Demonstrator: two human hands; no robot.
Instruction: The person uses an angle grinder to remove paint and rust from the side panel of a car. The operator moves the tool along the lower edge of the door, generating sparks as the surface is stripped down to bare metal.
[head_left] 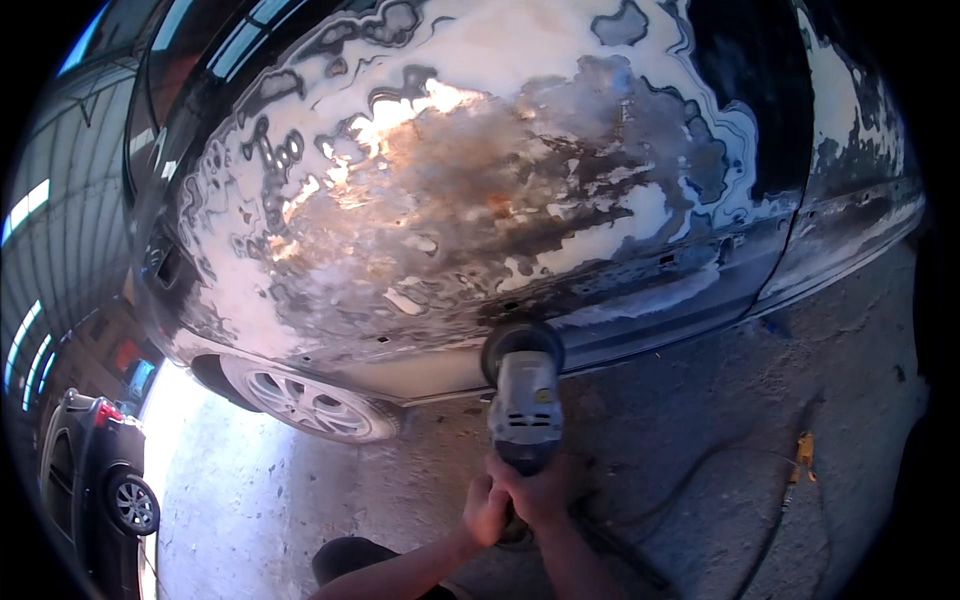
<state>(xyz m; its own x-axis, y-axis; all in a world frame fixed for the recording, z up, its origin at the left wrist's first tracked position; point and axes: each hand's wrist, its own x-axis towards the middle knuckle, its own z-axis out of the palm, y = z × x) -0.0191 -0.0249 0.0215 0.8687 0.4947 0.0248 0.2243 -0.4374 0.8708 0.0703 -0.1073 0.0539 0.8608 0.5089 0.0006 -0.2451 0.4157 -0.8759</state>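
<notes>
A grey power sander (523, 395) with a round black pad (521, 350) presses against the lower edge of a dark car door panel (450, 200). The panel is ground down to bare metal, with white filler patches and rusty brown areas. My left hand (485, 510) and my right hand (545, 490) both grip the rear handle of the sander, side by side. My forearms come up from the lower edge of the view.
The car's rear wheel (310, 405) is at the lower left of the panel. A concrete floor (700, 420) with a cable and a yellow connector (802, 452) lies to the right. A dark parked car (100, 480) stands at the far left. My dark knee (350, 560) shows below.
</notes>
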